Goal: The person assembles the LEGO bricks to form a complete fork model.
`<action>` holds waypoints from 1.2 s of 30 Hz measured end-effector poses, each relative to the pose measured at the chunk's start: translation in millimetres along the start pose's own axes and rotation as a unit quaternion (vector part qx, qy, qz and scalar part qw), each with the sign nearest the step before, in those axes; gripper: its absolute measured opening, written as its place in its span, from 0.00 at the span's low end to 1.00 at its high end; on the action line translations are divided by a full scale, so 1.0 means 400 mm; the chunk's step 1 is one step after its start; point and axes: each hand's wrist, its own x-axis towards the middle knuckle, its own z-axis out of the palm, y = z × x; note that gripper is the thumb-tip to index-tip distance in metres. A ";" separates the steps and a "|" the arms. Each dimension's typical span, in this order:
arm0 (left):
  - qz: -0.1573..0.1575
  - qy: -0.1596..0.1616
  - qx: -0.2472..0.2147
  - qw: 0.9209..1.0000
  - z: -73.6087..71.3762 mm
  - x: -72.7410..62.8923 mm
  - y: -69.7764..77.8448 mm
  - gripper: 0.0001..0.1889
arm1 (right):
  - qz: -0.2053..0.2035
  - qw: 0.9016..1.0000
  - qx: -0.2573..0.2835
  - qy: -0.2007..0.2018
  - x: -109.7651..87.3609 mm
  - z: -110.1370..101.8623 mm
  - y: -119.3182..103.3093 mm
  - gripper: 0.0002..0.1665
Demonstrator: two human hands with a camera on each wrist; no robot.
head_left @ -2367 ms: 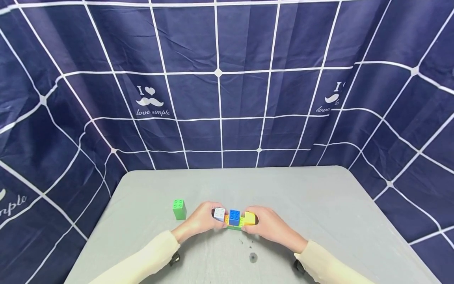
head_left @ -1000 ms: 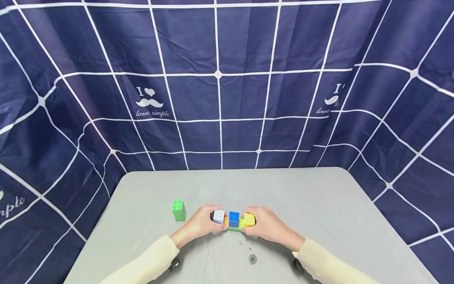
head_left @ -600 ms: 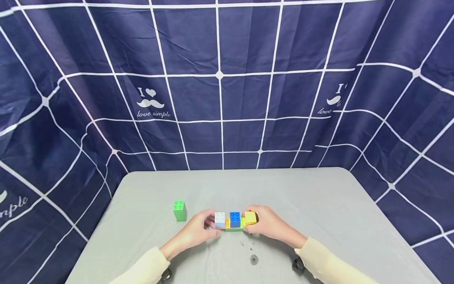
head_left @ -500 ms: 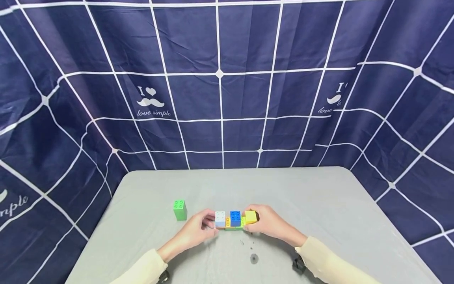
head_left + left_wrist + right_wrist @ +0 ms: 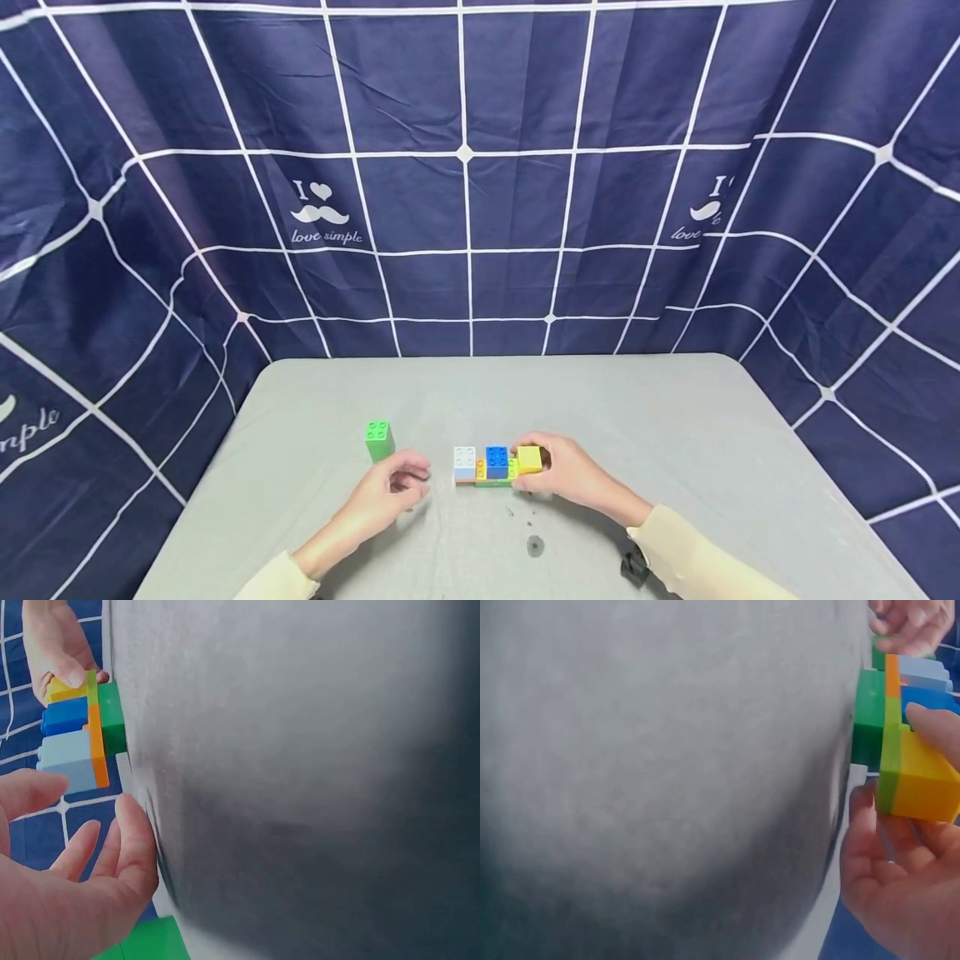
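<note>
A toy-brick build stands on the grey table. Its white (image 5: 465, 461), blue (image 5: 497, 461) and yellow (image 5: 529, 458) bricks sit in a row on an orange plate (image 5: 97, 746) and a lime plate (image 5: 889, 754), above a darker green brick (image 5: 868, 716). My right hand (image 5: 566, 471) holds the yellow end, thumb on the near side and fingers round the far side. Left of the build, my left hand (image 5: 382, 497) is empty, its fingers loosely bent and apart from the white brick. Just beyond that hand stands a tall bright green brick stack (image 5: 379, 442), its lower part partly covered.
The grey table (image 5: 615, 400) runs back to a dark blue curtain (image 5: 517, 200) with white grid lines, which also hangs at both sides. A dark stain (image 5: 536, 546) marks the tabletop in front of the build.
My left hand has let go of the white end and moved left toward the tall green stack, fingers parted. My right hand keeps its hold on the yellow end; the build has hardly shifted.
</note>
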 end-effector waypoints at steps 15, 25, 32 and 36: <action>-0.082 0.108 -0.028 0.990 -0.062 -0.065 -0.016 0.19 | -0.031 0.998 0.038 0.031 -0.020 -0.012 -0.016 0.20; -0.101 0.165 -0.020 0.981 -0.100 -0.063 -0.032 0.26 | -0.031 0.999 0.025 0.031 -0.024 -0.019 -0.027 0.17; -0.085 0.177 -0.023 0.980 -0.117 -0.045 -0.027 0.39 | -0.026 0.999 0.005 0.030 -0.020 -0.021 -0.028 0.17; -0.064 0.173 -0.041 0.982 -0.125 -0.030 -0.016 0.42 | -0.021 0.999 0.004 0.027 -0.019 -0.023 -0.030 0.17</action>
